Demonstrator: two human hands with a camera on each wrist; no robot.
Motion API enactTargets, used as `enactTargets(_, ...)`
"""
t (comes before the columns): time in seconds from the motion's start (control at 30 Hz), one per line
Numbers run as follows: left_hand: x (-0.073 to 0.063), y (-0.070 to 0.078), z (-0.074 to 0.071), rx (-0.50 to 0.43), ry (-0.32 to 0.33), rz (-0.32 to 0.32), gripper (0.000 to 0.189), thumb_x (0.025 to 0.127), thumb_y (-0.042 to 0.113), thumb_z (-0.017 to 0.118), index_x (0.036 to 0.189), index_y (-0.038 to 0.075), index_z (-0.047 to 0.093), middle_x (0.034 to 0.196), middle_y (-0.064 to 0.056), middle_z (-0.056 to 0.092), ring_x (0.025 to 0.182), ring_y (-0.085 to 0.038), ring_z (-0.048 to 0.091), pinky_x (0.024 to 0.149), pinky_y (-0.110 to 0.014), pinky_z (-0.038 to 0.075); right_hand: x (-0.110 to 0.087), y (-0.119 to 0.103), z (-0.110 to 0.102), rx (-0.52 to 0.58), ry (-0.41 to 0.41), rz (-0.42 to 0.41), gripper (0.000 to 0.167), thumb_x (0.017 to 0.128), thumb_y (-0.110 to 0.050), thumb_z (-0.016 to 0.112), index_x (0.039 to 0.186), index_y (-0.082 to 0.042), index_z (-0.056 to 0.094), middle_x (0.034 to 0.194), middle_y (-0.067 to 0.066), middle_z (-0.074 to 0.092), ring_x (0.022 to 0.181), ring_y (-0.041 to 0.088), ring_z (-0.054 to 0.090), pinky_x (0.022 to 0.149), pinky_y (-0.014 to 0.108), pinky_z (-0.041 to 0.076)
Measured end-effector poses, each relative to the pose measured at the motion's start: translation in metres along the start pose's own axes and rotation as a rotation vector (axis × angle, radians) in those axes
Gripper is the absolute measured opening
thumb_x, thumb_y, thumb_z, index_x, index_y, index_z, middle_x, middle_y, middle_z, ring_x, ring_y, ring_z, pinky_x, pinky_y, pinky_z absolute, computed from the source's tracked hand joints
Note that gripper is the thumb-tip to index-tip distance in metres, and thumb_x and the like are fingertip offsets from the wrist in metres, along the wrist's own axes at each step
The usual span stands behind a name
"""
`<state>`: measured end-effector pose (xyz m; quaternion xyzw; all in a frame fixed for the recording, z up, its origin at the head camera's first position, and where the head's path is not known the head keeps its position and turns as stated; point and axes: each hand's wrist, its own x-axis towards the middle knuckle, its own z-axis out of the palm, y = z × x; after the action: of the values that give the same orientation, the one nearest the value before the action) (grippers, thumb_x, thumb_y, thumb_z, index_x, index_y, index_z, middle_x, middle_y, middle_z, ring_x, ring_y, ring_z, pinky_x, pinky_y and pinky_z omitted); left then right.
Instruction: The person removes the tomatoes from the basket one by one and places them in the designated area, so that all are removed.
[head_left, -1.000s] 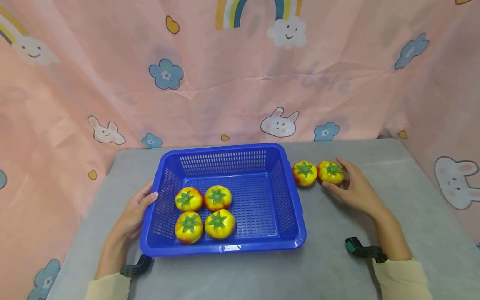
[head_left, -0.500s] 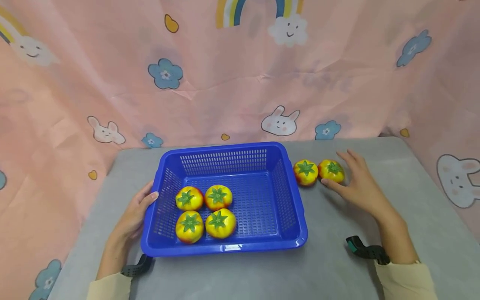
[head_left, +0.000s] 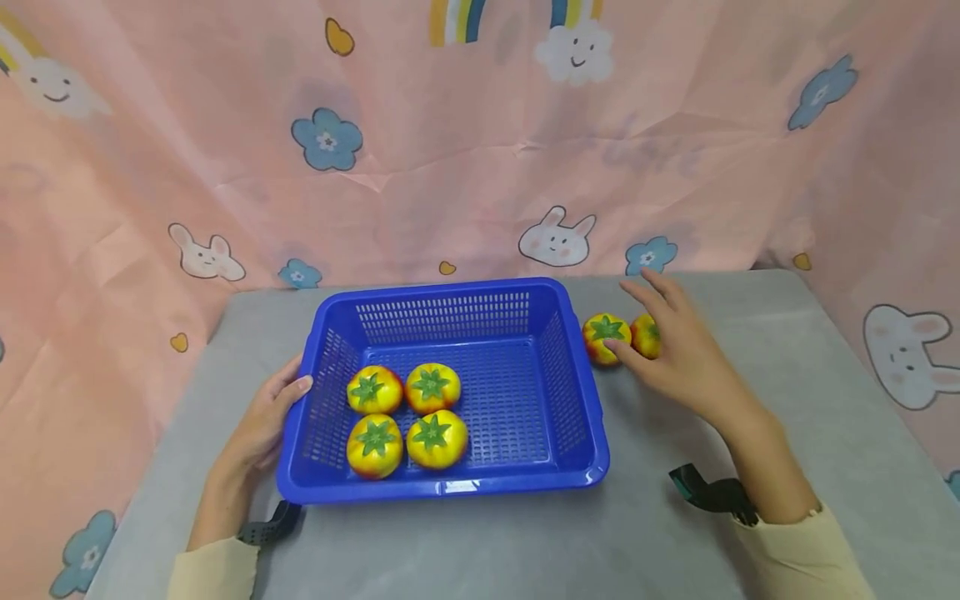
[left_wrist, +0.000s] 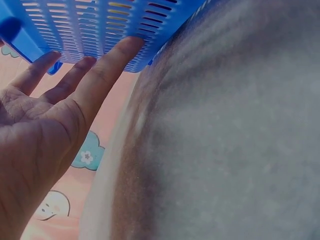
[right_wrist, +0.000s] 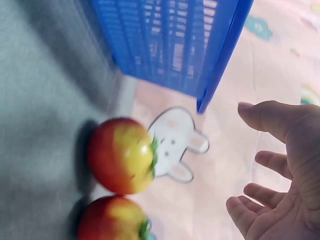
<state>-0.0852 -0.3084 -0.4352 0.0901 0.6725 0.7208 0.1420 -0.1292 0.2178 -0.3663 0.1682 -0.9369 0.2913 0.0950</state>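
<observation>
My left hand (head_left: 258, 421) grips the left rim of a blue plastic basket (head_left: 510, 408), thumb over the edge. In the left wrist view, its fingers (left_wrist: 102, 75) lie against the slotted outer wall. Several yellow-and-red tomatoes (head_left: 375, 446) with green star-shaped tops sit in the basket's left half. Right of the basket, one tomato (head_left: 600, 333) stands beside another tomato (head_left: 645, 337), partly covered by my right hand (head_left: 693, 362) in the head view. That hand hovers with spread fingers, holding nothing; the right wrist view shows it apart from both tomatoes (right_wrist: 122, 155).
A grey table (head_left: 480, 550) carries everything. Behind it hangs a pink cloth (head_left: 442, 192) printed with rabbits, flowers and rainbows. Each wrist bears a dark strap (head_left: 712, 493) that juts inward.
My right hand has lifted off the farther-right tomato and shifted left, over towards the tomato closest to the basket. My left hand stays on the rim, and the tomatoes keep their places.
</observation>
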Motion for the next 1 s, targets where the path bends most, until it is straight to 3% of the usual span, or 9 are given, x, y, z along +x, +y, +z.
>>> enactTargets(0.37, -0.002, 0.001, -0.001, 0.021, 0.032, -0.018, 0.062, 0.116, 0.021, 0.037, 0.169, 0.002, 0.012, 0.131, 0.01, 0.07, 0.107, -0.013, 0.077, 0.085, -0.038, 0.068, 0.01, -0.036, 0.004, 0.018, -0.071, -0.052, 0.072, 0.094, -0.024, 0.079, 0.158, -0.011, 0.048, 0.168, 0.021, 0.036, 0.151, 0.05, 0.04, 0.113, 0.078, 0.041)
enactTargets(0.53, 0.0, 0.0, 0.0, 0.015, 0.02, -0.001, 0.06, 0.116, 0.02, 0.037, 0.169, 0.004, 0.014, 0.131, 0.008, 0.071, 0.107, -0.013, 0.077, 0.085, -0.038, 0.068, 0.015, -0.046, 0.006, 0.027, -0.147, -0.056, 0.071, 0.097, -0.027, 0.077, 0.159, -0.013, 0.047, 0.171, 0.019, 0.032, 0.156, 0.046, 0.035, 0.115, 0.075, 0.043)
enactTargets(0.8, -0.005, -0.002, 0.0, -0.009, 0.015, 0.026, 0.052, 0.116, 0.017, 0.035, 0.167, 0.013, 0.026, 0.13, 0.009, 0.071, 0.105, -0.011, 0.077, 0.084, -0.034, 0.068, 0.022, -0.063, 0.016, 0.048, -0.257, -0.128, 0.072, 0.097, -0.028, 0.076, 0.16, -0.014, 0.045, 0.176, 0.013, 0.024, 0.159, 0.043, 0.033, 0.119, 0.066, 0.044)
enactTargets(0.9, -0.006, -0.002, 0.001, 0.009, 0.019, 0.023, 0.054, 0.116, 0.019, 0.035, 0.168, 0.013, 0.022, 0.133, 0.012, 0.07, 0.108, -0.011, 0.076, 0.085, -0.034, 0.068, 0.026, -0.067, 0.019, 0.087, -0.312, -0.131, 0.072, 0.097, -0.03, 0.077, 0.16, -0.015, 0.045, 0.175, 0.012, 0.028, 0.159, 0.042, 0.035, 0.118, 0.065, 0.046)
enactTargets(1.0, -0.005, -0.002, 0.002, 0.017, 0.014, 0.026, 0.055, 0.116, 0.019, 0.035, 0.168, 0.011, 0.021, 0.134, 0.013, 0.069, 0.109, -0.011, 0.076, 0.086, -0.034, 0.067, 0.03, -0.069, 0.019, 0.205, -0.368, -0.132, 0.071, 0.097, -0.03, 0.077, 0.159, -0.015, 0.046, 0.171, 0.012, 0.035, 0.154, 0.041, 0.044, 0.114, 0.061, 0.051)
